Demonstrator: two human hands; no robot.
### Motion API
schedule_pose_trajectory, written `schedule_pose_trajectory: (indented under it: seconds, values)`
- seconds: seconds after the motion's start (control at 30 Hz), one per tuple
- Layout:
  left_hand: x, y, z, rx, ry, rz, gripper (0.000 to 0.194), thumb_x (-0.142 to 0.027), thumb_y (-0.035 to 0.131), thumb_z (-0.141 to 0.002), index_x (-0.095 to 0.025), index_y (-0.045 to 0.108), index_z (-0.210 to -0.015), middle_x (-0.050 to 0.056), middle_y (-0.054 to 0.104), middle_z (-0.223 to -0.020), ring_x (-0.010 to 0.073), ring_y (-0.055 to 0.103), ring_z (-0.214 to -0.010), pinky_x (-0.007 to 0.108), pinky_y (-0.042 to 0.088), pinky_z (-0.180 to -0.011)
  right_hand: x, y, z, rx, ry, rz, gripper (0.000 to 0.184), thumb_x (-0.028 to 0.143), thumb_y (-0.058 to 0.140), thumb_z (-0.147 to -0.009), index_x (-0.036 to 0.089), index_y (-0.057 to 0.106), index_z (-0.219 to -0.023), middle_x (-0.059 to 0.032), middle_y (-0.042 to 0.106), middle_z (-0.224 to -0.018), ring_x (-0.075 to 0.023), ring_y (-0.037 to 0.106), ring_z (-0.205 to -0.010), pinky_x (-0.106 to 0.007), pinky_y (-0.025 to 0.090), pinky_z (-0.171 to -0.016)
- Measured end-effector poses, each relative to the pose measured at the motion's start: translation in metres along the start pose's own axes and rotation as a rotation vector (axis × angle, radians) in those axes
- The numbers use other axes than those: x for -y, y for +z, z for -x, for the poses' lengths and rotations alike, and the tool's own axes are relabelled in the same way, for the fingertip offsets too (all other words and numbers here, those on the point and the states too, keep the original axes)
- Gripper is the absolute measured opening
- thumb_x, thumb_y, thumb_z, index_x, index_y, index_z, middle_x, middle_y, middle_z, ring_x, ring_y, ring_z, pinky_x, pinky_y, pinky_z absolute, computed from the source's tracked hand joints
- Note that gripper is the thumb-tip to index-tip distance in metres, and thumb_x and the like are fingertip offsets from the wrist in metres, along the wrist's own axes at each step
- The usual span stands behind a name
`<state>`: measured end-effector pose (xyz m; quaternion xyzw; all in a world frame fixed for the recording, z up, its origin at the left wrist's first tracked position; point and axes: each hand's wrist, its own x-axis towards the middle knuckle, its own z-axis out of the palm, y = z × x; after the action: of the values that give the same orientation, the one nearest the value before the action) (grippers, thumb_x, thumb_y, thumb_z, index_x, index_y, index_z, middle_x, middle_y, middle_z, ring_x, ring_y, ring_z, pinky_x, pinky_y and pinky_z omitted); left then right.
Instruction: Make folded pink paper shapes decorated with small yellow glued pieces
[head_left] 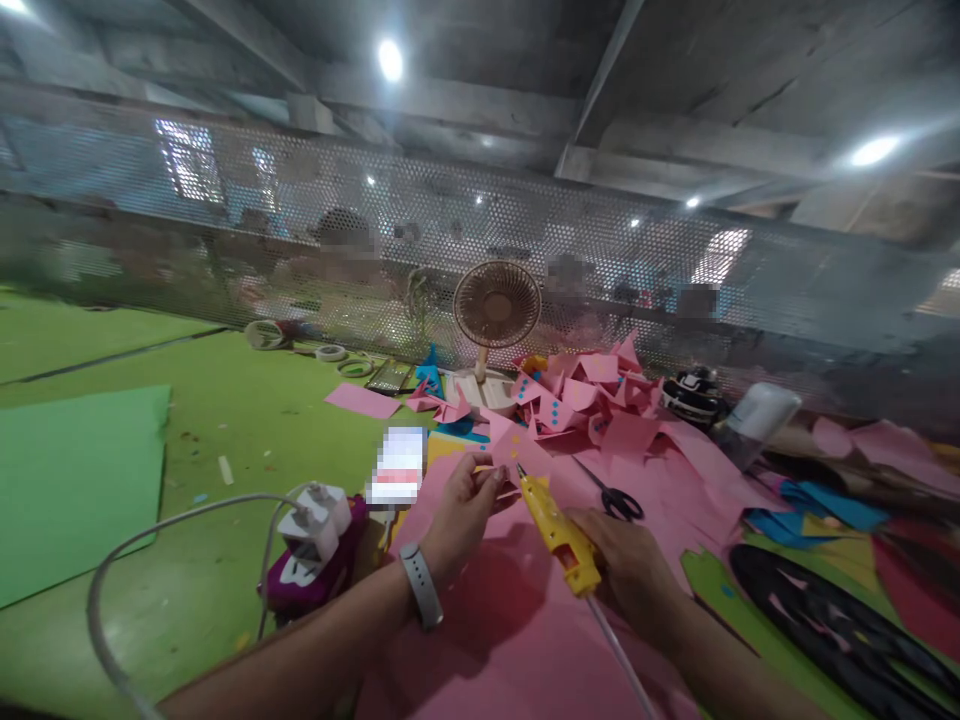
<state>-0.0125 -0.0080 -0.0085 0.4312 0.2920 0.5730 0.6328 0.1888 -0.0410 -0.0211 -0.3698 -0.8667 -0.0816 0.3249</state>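
Observation:
My right hand grips a yellow hot glue gun, its cord trailing down toward me. The nozzle points up and left, close to the fingertips of my left hand. Thumb and fingers of that hand are pinched on a small pink paper piece, partly hidden by the fingers. A grey watch band circles my left wrist. Under both hands lies a large pink sheet. Black-handled scissors rest on pink paper just beyond my right hand.
Folded pink paper shapes are heaped beside a small fan at the mesh partition. On the left are a lit phone, white plugs on a purple box, a looping cable and a green sheet. A black oval object lies right.

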Motion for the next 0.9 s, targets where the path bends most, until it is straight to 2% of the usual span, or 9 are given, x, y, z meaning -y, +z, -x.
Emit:
schedule_pose_trajectory:
  seconds: [0.2,0.37,0.6,0.9]
  values:
    - [-0.0011,0.0017,0.001,-0.002,-0.007,-0.01,0.028,-0.032,0.066,-0.072,-0.02,0.045,-0.085,0.0,0.064,-0.078,0.0146,0.062,-0.077,0.036,0.048,-0.08,0.0002,0.003,0.001,0.013,0.004,0.049,0.022,0.025,0.046,-0.084,0.015,0.054,-0.101,-0.0028,0.062,-0.069,-0.0151,0.059,-0.059,-0.025,0.041,-0.052]
    - [0.0015,0.0006,-0.001,0.022,0.067,-0.043,0.024,-0.031,0.062,-0.076,-0.019,0.045,-0.088,0.0,0.063,-0.078,0.0138,0.062,-0.077,0.035,0.048,-0.083,0.0,0.0024,0.0025,0.02,-0.004,0.086,0.024,0.021,0.044,-0.082,0.014,0.053,-0.103,-0.0042,0.062,-0.071,-0.016,0.059,-0.061,-0.026,0.042,-0.055]
    - [0.0056,-0.0034,-0.0021,0.055,0.115,-0.106,0.018,-0.029,0.056,-0.081,-0.019,0.044,-0.092,0.001,0.063,-0.082,0.0132,0.06,-0.081,0.034,0.048,-0.084,-0.0012,0.0019,0.0062,0.083,0.024,0.178,0.027,0.018,0.05,-0.078,0.015,0.055,-0.104,-0.0025,0.059,-0.07,-0.0154,0.054,-0.058,-0.027,0.036,-0.053]
    - [0.0041,-0.0038,-0.0035,0.033,0.12,-0.174,0.02,-0.029,0.057,-0.08,-0.018,0.046,-0.092,0.001,0.062,-0.079,0.0142,0.06,-0.081,0.034,0.046,-0.084,0.0027,-0.0053,0.0036,0.059,-0.047,0.34,0.034,0.008,0.048,-0.071,0.016,0.055,-0.103,-0.0027,0.06,-0.072,-0.0166,0.054,-0.063,-0.028,0.034,-0.055]
